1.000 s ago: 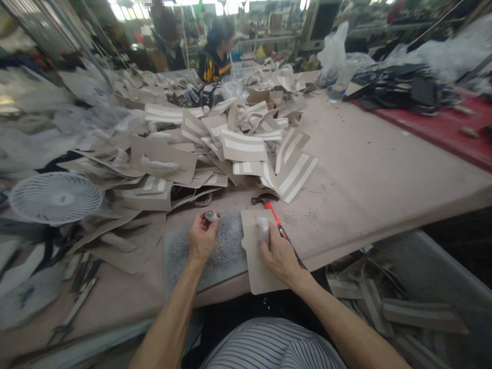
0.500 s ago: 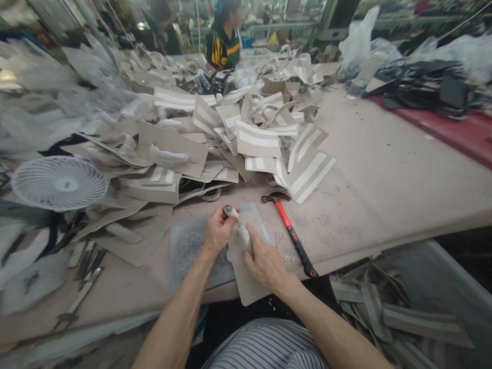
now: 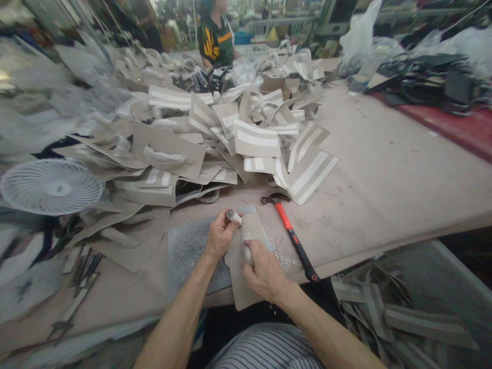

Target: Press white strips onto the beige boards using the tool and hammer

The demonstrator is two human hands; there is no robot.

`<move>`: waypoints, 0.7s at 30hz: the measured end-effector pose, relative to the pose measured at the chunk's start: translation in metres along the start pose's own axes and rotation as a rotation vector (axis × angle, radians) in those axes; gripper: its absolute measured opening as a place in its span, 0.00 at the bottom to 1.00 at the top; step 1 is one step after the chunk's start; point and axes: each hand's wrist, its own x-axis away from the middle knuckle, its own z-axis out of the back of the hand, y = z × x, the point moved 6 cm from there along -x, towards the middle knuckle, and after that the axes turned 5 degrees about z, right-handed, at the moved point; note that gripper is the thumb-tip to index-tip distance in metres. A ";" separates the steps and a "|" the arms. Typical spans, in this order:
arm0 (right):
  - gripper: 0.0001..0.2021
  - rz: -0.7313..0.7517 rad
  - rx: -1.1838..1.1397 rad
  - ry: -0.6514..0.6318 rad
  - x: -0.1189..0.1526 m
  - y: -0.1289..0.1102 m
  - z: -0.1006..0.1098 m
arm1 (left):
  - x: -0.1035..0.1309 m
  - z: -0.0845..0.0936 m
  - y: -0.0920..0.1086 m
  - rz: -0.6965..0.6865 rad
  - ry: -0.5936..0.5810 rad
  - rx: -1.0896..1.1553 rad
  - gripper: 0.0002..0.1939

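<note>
Left hand (image 3: pixel 220 237): narrow grip, holding a small white cylinder (image 3: pixel 232 216) between thumb and fingers, just beside the upper part of the beige panel (image 3: pixel 241 288); nearer the right hand than a second ago.
Right hand (image 3: pixel 265 270): grip curled over a pale handle (image 3: pixel 248 254), partly hidden by fingers.
Beige panel: shifted left since then, now over the right side of the grey board (image 3: pixel 186 251); lower end jutting past the front edge.
Hammer (image 3: pixel 294 238): uncovered now, formerly half behind the panel; butt reaching the front edge.
Tabletop (image 3: pixel 376 169): running wide to the right of the hammer, up to a red surface (image 3: pixel 457 132); heaped with beige pieces (image 3: pixel 257 139) beyond the hands.
Fan (image 3: pixel 52 187): mark at hub, too blurred to read.
</note>
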 end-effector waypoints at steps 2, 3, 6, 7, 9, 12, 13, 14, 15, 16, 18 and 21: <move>0.21 0.004 0.004 -0.003 0.000 -0.001 0.000 | 0.000 -0.003 0.003 -0.008 -0.012 -0.030 0.17; 0.22 0.005 0.002 -0.001 -0.001 -0.001 0.000 | 0.001 -0.004 0.004 -0.012 -0.016 -0.041 0.17; 0.22 0.008 -0.007 -0.001 -0.001 -0.002 -0.001 | 0.001 -0.006 0.006 -0.020 -0.015 -0.073 0.16; 0.22 0.007 -0.010 -0.001 -0.001 -0.002 -0.001 | 0.001 -0.005 0.006 -0.022 -0.011 -0.082 0.16; 0.22 0.003 -0.022 0.003 0.000 -0.003 -0.001 | 0.001 -0.005 0.007 -0.028 -0.012 -0.110 0.15; 0.25 0.044 -0.089 0.018 0.003 -0.005 0.004 | 0.000 -0.005 0.007 -0.036 -0.019 -0.151 0.14; 0.28 0.067 -0.128 0.023 0.004 -0.005 0.007 | 0.000 -0.006 0.007 -0.039 -0.020 -0.159 0.14; 0.30 0.084 -0.169 0.035 0.006 -0.003 0.012 | -0.001 -0.006 0.007 -0.045 -0.022 -0.163 0.14; 0.32 0.090 -0.201 0.062 0.007 0.002 0.019 | -0.001 -0.006 0.008 -0.053 -0.025 -0.167 0.14; 0.32 0.078 -0.208 0.114 0.009 0.010 0.028 | -0.001 -0.007 0.010 -0.065 -0.031 -0.174 0.13; 0.28 0.007 -0.111 0.277 0.014 0.034 0.052 | -0.001 -0.009 0.013 -0.100 -0.050 -0.209 0.11; 0.21 -0.196 0.211 0.406 0.023 0.077 0.081 | 0.000 -0.013 0.015 -0.148 -0.094 -0.293 0.10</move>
